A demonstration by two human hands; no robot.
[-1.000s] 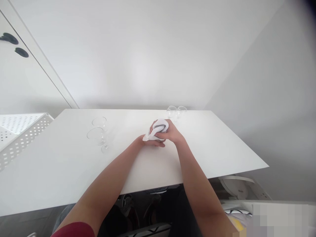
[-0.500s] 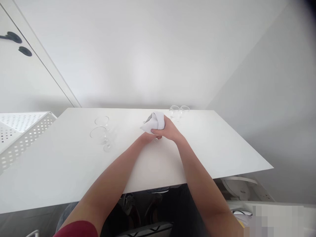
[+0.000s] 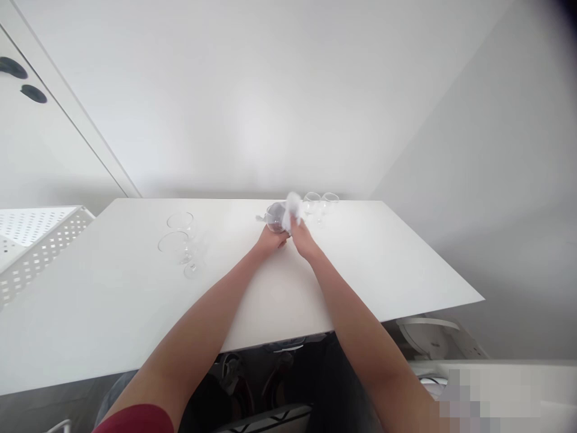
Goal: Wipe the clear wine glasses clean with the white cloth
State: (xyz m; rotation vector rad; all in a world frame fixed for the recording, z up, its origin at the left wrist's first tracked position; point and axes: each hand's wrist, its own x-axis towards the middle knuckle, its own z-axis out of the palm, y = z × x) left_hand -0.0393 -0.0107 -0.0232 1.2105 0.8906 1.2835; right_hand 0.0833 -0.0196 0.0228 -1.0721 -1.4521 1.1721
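My left hand (image 3: 269, 241) is closed low around a clear stemmed glass (image 3: 274, 217) standing on the white table (image 3: 135, 300). My right hand (image 3: 301, 237) pinches a white cloth (image 3: 293, 207) that rises beside the glass's bowl. Both hands meet at the far middle of the table. Two more clear glasses (image 3: 320, 203) stand just behind and right of the cloth. Another pair of clear glasses (image 3: 178, 240) stands to the left.
A white perforated basket (image 3: 31, 246) sits beyond the table's left edge. White walls close the back and right. A dark chair back (image 3: 270, 418) shows under the near edge, and a white rounded object (image 3: 428, 337) lies lower right.
The cloth covered the glass and my right hand wrapped it. Now both hands have moved farther away, the cloth is off to the side and the glass bowl is bare.
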